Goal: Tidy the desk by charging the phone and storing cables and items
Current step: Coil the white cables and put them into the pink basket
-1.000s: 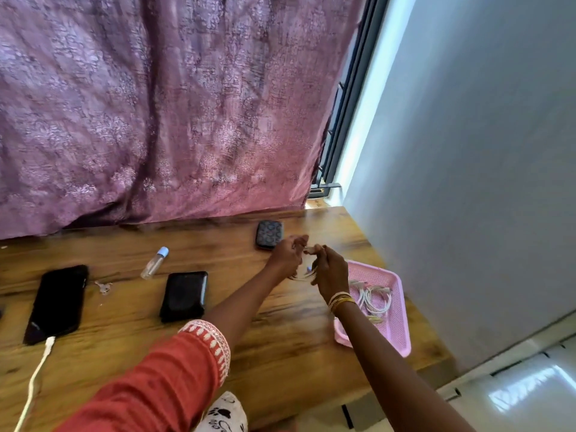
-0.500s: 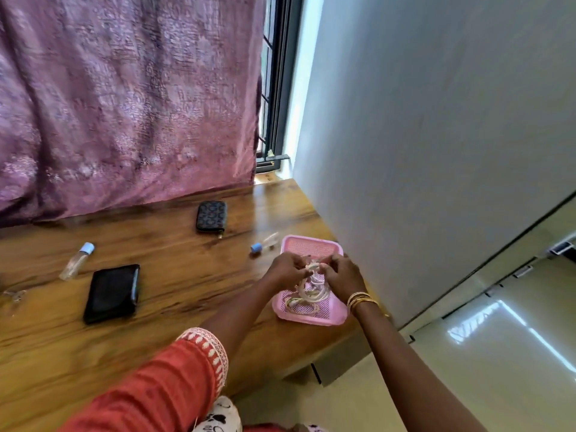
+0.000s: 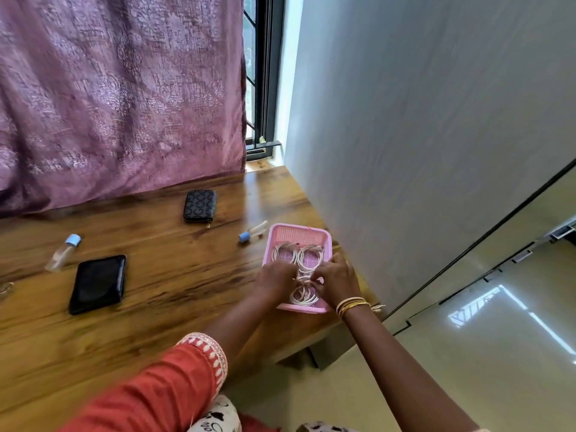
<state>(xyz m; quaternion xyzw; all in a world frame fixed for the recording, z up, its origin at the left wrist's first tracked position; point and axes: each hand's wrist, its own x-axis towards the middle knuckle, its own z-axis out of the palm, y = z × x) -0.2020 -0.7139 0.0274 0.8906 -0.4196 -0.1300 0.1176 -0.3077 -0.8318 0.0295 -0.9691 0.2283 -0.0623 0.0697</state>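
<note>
- Left hand [image 3: 276, 280] and right hand [image 3: 335, 280]: both sit low inside the near half of the pink tray [image 3: 300, 229], fingers curled down around a white coiled cable [image 3: 304, 295]. The grip reads as a pinch from either side, though the fingertips themselves are hidden.
- Held cable: it lies directly beneath and between the two hands, resting on or just above the tray floor; contact with the floor cannot be confirmed.
- Stored cables [image 3: 297, 254]: two further white coils lie side by side in the tray just beyond the fingertips, toward the wall end. Judged stored.
- Progress: cable storage appears largely complete, with this coil being set down last. The phone and its charging state are not visible in this view.
- Items judged outstanding, all on the surface [image 3: 174, 275]: a clear bottle with blue cap [image 3: 254, 231] just beyond and left of the left hand, near the tray's far corner; a patterned pouch [image 3: 199, 206] farther out; a black wallet [image 3: 98, 283] well to the left of the left hand; a second bottle [image 3: 64, 252] beyond the wallet.
</note>
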